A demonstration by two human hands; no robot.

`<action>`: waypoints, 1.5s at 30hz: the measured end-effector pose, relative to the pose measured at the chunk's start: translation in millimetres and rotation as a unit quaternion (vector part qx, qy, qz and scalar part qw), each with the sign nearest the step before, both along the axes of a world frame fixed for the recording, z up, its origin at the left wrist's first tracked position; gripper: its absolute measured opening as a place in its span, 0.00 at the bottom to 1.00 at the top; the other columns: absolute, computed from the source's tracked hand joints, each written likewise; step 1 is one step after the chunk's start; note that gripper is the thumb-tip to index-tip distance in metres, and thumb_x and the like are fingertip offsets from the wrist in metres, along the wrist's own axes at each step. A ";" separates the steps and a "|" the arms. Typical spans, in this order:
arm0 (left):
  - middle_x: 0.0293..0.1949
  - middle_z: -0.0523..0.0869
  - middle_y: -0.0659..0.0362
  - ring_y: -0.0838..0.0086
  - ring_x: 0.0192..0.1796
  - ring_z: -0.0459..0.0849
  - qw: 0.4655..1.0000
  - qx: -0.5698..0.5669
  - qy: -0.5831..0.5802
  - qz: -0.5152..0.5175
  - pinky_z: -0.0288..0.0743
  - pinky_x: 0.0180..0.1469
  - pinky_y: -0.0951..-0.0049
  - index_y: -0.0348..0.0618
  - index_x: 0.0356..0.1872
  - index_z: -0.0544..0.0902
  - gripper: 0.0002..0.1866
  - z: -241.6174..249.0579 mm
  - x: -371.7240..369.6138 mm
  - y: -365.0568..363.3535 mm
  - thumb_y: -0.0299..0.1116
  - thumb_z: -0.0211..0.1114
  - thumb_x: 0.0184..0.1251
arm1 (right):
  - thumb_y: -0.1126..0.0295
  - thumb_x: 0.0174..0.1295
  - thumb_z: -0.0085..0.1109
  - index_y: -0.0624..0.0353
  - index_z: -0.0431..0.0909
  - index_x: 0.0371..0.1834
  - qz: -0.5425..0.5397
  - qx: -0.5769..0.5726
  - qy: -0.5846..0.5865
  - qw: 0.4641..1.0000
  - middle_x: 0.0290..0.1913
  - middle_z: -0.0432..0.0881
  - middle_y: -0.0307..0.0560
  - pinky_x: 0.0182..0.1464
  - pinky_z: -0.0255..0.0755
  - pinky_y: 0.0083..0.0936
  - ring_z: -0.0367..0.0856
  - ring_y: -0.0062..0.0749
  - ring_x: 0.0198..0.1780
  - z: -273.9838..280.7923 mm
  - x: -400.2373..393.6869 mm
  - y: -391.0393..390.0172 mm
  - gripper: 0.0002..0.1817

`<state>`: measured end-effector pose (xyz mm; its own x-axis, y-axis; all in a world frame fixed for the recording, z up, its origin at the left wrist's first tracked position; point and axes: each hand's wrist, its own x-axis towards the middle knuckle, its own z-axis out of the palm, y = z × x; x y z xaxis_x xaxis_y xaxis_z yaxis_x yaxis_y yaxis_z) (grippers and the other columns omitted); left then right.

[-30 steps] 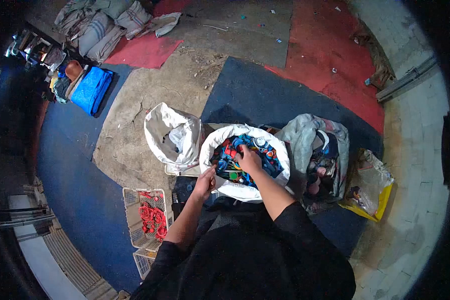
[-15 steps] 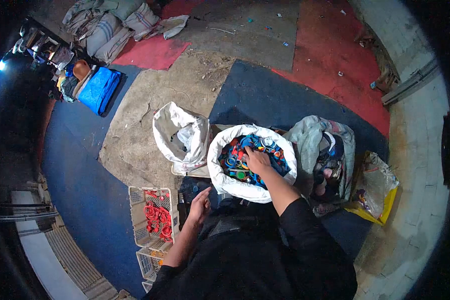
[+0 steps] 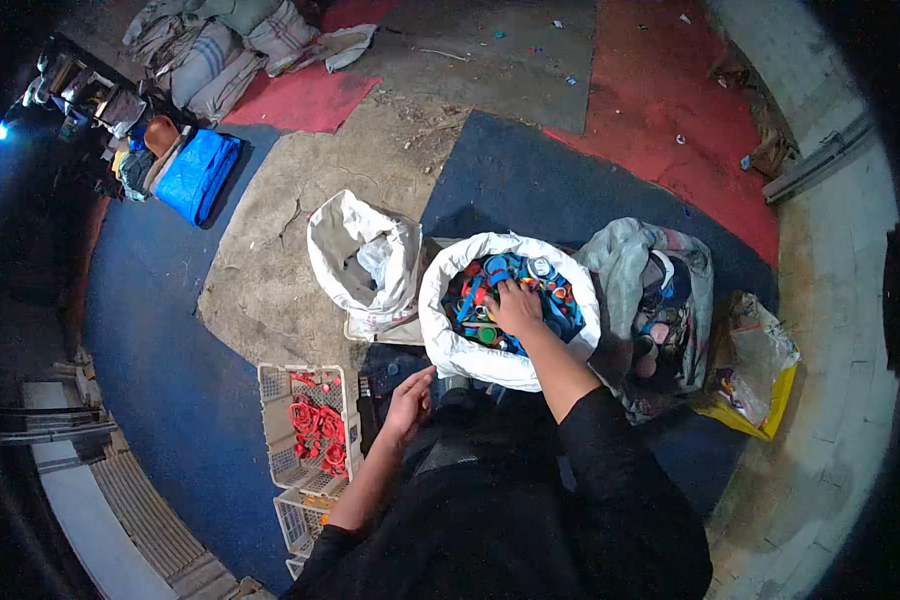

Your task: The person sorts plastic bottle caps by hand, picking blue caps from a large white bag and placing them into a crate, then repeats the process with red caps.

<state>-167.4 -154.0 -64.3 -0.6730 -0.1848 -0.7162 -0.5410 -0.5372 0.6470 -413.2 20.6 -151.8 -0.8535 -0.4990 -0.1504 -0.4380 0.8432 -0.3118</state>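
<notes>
A white sack (image 3: 448, 350) with a rolled rim stands in the middle, full of small blue, red, green and orange plastic pieces (image 3: 485, 335). My right hand (image 3: 516, 308) reaches in over its rim, fingers bent down among the pieces; whatever the fingertips touch is hidden. Outside the sack, at its lower left edge, is my left hand (image 3: 408, 402), with its fingers drawn together near the rim. What it holds, if anything, is too small to name. Close by on the left, a crate (image 3: 352, 425) contains red pieces (image 3: 318, 432).
Left of the middle sack is another white sack (image 3: 402, 275). To the right stand a greyish sack (image 3: 610, 262) with mixed items and a yellow-edged bag (image 3: 785, 395). Farther off lie a folded blue tarp (image 3: 198, 178) and piled sacks (image 3: 210, 70).
My right hand has shifted slightly right and its fingers have sunk among the pieces. My left hand has moved a little toward the sack's rim. The middle sack's opening looks tilted and shifted slightly upward.
</notes>
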 end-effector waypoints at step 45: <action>0.59 0.81 0.43 0.56 0.64 0.80 0.918 0.381 0.097 -0.047 0.76 0.69 0.62 0.27 0.65 0.70 0.35 28.2 -91.1 63.9 0.55 0.48 0.80 | 0.70 0.69 0.62 0.64 0.80 0.47 -0.290 -0.753 -0.412 0.423 0.46 0.88 0.50 0.54 0.82 0.33 0.88 0.40 0.50 127.7 103.8 73.8 0.10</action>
